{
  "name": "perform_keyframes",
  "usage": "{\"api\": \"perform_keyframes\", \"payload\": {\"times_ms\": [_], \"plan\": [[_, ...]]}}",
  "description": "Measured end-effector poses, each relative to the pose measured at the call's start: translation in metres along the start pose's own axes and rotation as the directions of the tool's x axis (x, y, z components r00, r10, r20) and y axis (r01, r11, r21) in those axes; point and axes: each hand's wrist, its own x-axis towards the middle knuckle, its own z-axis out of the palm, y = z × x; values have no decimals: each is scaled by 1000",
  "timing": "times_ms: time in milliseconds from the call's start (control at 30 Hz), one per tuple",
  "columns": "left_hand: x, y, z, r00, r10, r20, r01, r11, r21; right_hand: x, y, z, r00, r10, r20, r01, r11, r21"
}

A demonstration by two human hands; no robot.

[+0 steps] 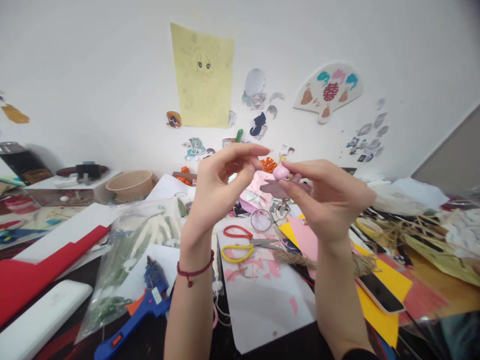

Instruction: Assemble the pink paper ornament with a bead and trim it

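My right hand (pixel 318 195) pinches a small craft piece between thumb and fingertips. The piece has a shiny pink ball (pixel 281 173) on top and flat, greyish-pink petal shapes (pixel 273 189) spreading beneath it. Left of it, my left hand (pixel 228 180) hangs in the air with fingers curved and thumb apart, holding nothing visible. A dark red cord bracelet (pixel 195 272) circles the left wrist. Below the hands, scissors (pixel 240 245) with one red and one yellow handle lie on a white sheet (pixel 266 305) among pink paper scraps.
A blue hot glue gun (pixel 150 310) lies at front left beside a white power bank (pixel 56 320) and a clear plastic bag (pixel 123 250). A phone (pixel 380 294) rests on yellow paper at right. A round tan bowl (pixel 129 185) stands near the wall.
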Motion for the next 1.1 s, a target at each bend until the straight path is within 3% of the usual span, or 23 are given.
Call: {"api": "perform_keyframes", "payload": {"times_ms": [233,500,800,1100], "plan": [[2,-5,-1,1000,6,31,-7,999,40,1,2,-2,999,28,-18,-27,997,66],[2,-8,0,996,81,28,-86,966,245,1,2,0,999,-7,-35,9,998,55],[1,-7,1,978,184,95,-194,974,118,0,2,-3,998,57,-17,-56,996,70],[-2,-2,2,970,195,144,-203,978,44,3,5,-1,991,103,-81,-93,989,115]]}}
